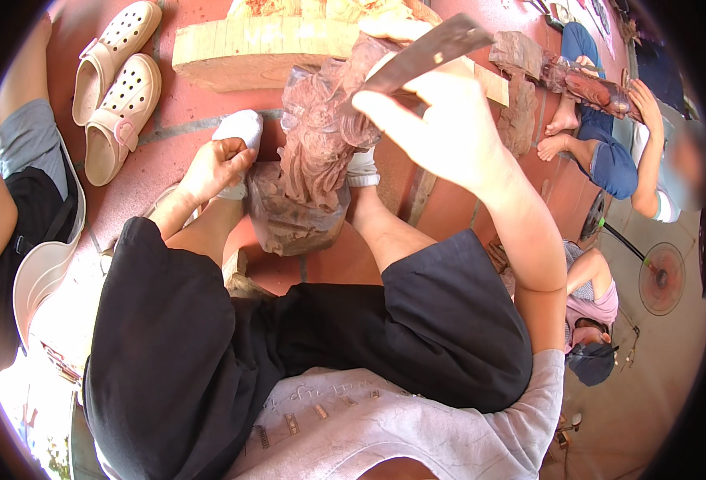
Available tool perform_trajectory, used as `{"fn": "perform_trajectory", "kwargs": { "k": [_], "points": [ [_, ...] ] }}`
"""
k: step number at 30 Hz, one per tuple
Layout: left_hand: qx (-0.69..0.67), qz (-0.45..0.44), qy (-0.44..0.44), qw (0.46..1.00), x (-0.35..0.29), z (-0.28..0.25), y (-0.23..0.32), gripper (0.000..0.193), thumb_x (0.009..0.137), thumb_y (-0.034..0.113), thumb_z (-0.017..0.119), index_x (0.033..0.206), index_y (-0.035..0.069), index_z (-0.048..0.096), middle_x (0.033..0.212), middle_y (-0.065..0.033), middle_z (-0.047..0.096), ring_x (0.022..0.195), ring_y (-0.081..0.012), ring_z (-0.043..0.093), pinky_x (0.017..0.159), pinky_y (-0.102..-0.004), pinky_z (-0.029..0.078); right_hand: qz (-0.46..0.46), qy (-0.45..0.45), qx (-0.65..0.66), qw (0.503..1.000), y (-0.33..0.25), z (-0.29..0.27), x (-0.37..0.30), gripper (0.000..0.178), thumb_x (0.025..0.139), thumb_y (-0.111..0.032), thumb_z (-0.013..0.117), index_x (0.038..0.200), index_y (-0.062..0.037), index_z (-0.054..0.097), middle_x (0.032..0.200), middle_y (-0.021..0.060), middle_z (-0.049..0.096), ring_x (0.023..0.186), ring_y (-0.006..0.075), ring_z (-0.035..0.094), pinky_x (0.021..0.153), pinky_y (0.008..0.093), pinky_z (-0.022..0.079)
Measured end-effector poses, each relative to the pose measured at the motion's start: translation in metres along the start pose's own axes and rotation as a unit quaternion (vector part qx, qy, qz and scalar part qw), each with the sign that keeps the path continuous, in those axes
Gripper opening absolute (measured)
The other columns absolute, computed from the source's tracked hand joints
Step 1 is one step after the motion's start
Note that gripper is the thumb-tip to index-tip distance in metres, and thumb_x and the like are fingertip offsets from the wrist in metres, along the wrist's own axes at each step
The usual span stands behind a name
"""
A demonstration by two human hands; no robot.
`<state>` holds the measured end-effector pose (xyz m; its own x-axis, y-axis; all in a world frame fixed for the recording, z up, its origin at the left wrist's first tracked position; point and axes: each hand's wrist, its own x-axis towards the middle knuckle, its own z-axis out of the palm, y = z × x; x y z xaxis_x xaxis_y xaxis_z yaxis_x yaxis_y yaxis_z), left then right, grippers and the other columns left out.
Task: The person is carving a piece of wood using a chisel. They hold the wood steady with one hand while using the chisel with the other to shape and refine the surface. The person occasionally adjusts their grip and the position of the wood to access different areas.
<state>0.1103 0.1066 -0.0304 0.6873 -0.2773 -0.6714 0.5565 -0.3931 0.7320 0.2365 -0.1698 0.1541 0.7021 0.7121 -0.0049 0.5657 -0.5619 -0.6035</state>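
Note:
Between my feet stands a reddish-brown wood carving (321,132) with swirling relief, its rough base (297,212) on the tiles. My right hand (441,124) grips a flat dark metal scraper blade (429,56), holes showing at its far end. The blade's near end lies over the carving's upper right side. To the left of the carving, my left hand (219,166) is closed into a fist beside my white-socked foot (241,128). Anything within those fingers is hidden.
A thick pale wood slab (265,52) lies beyond the carving. Beige clogs (121,88) sit at upper left, near a white plastic chair (45,272) with someone beside it. At right, another person holds a second carving (585,84); a fan (661,280) stands behind.

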Motion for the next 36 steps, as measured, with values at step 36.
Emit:
{"fn": "perform_trajectory", "kwargs": {
  "k": [36],
  "points": [
    [-0.003, 0.001, -0.001, 1.0, -0.002, -0.001, 0.001, 0.03, 0.097, 0.027, 0.062, 0.082, 0.0, 0.06, 0.067, -0.0042, 0.058, 0.058, -0.0117, 0.054, 0.058, -0.0307, 0.047, -0.007, 0.088, 0.011, 0.996, 0.002, 0.004, -0.005, 0.013, 0.083, -0.014, 0.077, 0.085, -0.0014, 0.073, 0.077, 0.0108, 0.067, 0.069, 0.0243, 0.064, 0.064, 0.0323, 0.052]
  ]
}}
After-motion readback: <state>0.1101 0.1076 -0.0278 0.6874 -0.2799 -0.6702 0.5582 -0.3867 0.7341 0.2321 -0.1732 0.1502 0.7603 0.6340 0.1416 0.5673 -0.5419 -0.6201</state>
